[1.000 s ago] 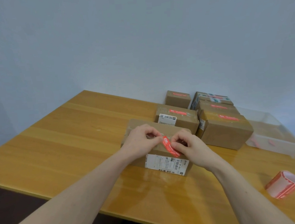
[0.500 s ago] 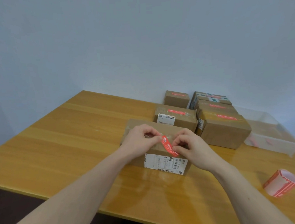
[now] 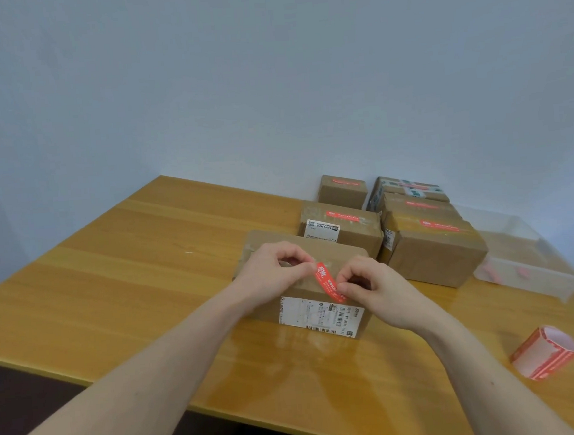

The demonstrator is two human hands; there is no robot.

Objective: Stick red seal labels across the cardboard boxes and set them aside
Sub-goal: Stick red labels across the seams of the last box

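two bare forearms reach in from the bottom edge, with no sleeves, watch, rings or gloves on them. the left hand (image 3: 269, 273) and the right hand (image 3: 377, 292) are both uncovered, fingers curled, nails short and unpainted where they show.

Soft, even, rather dim light; glossy table (image 3: 118, 271) mirrors forearms; wide-angle edges bow.

Your hands cover much of the nearest box's (image 3: 302, 250) top, and the print on the red label (image 3: 328, 281) is too small to read. The counter (image 3: 145, 262) runs off the right edge.
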